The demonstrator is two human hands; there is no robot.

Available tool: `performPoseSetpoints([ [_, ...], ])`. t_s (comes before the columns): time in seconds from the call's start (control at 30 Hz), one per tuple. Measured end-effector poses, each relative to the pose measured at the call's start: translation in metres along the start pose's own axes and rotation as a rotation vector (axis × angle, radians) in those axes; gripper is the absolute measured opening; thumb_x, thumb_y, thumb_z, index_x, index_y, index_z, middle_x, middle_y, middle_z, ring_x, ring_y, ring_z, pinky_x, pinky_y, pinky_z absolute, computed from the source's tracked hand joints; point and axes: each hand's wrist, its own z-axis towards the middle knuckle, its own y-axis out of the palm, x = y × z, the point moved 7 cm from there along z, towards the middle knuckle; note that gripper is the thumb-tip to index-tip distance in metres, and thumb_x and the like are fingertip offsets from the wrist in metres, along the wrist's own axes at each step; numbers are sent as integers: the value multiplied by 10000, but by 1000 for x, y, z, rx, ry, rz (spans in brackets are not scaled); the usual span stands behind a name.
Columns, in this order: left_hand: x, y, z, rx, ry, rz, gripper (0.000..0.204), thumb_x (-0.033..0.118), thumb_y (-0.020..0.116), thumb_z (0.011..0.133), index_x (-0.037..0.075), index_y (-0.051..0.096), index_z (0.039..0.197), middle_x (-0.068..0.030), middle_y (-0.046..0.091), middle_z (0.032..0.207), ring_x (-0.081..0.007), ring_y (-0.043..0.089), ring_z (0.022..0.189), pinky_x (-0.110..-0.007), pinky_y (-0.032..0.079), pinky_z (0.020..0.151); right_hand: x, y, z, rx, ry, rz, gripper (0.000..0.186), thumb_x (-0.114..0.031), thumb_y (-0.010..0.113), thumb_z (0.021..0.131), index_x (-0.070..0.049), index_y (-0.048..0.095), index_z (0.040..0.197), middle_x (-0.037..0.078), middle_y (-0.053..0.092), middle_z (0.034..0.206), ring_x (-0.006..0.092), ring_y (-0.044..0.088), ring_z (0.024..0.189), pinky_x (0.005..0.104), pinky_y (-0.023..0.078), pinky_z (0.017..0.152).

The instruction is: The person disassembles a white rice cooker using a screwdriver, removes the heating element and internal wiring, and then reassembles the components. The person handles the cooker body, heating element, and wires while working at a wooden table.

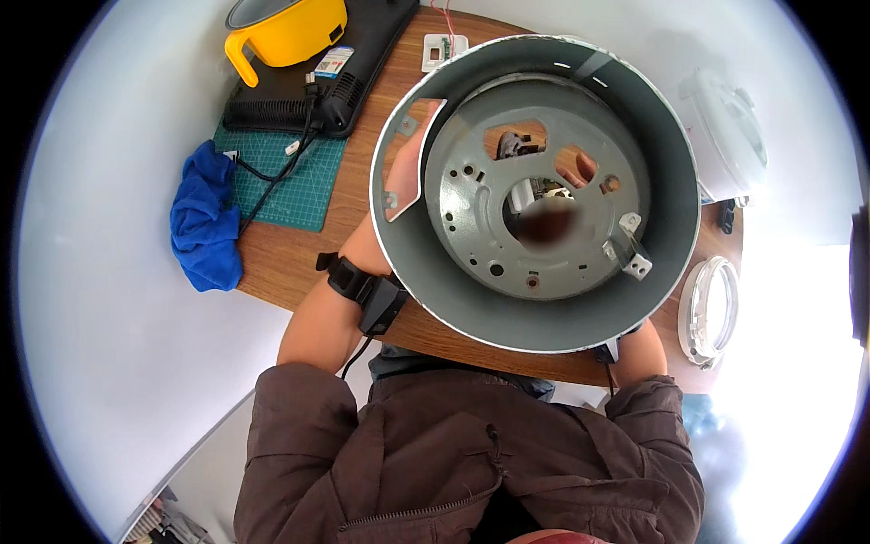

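A round grey-green metal housing (535,313), like an appliance's outer shell, faces me with its open side and hides much of both hands. My left hand (410,168) is at its left side, partly seen through the rectangular cut-out; its fingertips are hidden. My right forearm (640,352) runs under the lower right rim, and that hand is mostly covered. Fingers (576,167) show through an upper hole in the housing's floor; whose hand they belong to is unclear. A metal bracket (629,247) is fixed inside at the right. Behind the central hole are a white part and a blurred brown patch.
A green cutting mat (304,204) lies at left with a blue cloth (204,218) and black cable. Beyond are a black appliance (362,54) and a yellow handled pot (294,34). A small white panel (437,53) lies behind; a white lid (725,127) and white ring (709,313) are right.
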Motion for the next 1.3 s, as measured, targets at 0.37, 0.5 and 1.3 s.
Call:
performPoseSetpoints([
  [0.37, 7, -23, 5, 76, 95, 110, 418, 511, 558, 1073, 122, 707, 1119, -28, 714, 911, -138, 681, 735, -285, 580, 627, 3, 17, -26, -50, 28, 6, 468, -332, 524, 1071, -35, 586, 1427, 117, 677, 1311, 247, 650, 1152, 400, 509, 996],
  [0.5, 7, -14, -2, 88, 81, 130, 421, 513, 557, 1073, 122, 707, 1121, -29, 714, 912, -139, 682, 734, -285, 580, 624, 4, 20, -28, -70, 34, 13, 476, -343, 518, 1072, -35, 584, 1431, 120, 673, 1320, 253, 647, 1162, 406, 504, 1006],
  [1.3, 5, -11, 0, -109, 48, 79, 398, 476, 554, 1071, 112, 699, 1138, -33, 715, 937, -137, 686, 753, -278, 584, 633, 6, 24, -17, -125, 58, 52, 530, -405, 478, 1081, -36, 569, 1450, 141, 648, 1373, 287, 625, 1220, 439, 474, 1065],
])
